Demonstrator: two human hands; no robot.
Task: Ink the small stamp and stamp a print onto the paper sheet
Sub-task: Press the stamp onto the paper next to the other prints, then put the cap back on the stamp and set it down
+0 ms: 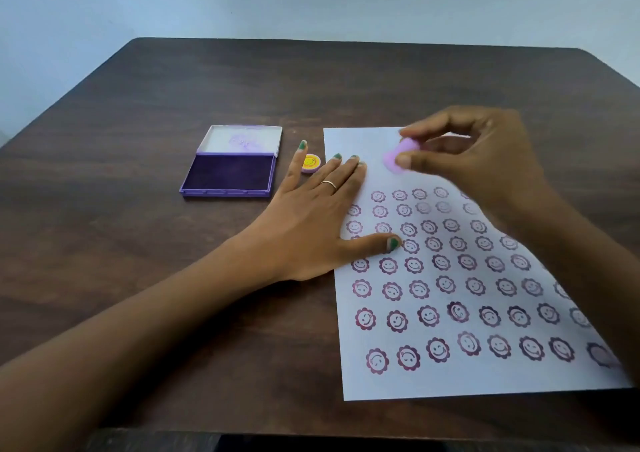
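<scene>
Dark brown wood-grain table [173, 81] with rounded far corners, filling the view from 3 through 9 o'clock, plain pale blue-grey wall [311, 1] at 12 o'clock, soft even light

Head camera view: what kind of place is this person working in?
Probably a plain room at home or in a classroom, set up for craft. A dark wooden table stands against a bare pale wall, holding only an open ink pad and a stamped paper sheet.

You're at a plain indoor desk setup: dark wood-grain table [173, 105] against a bare pale blue wall [311, 1]; room type unclear.
</scene>
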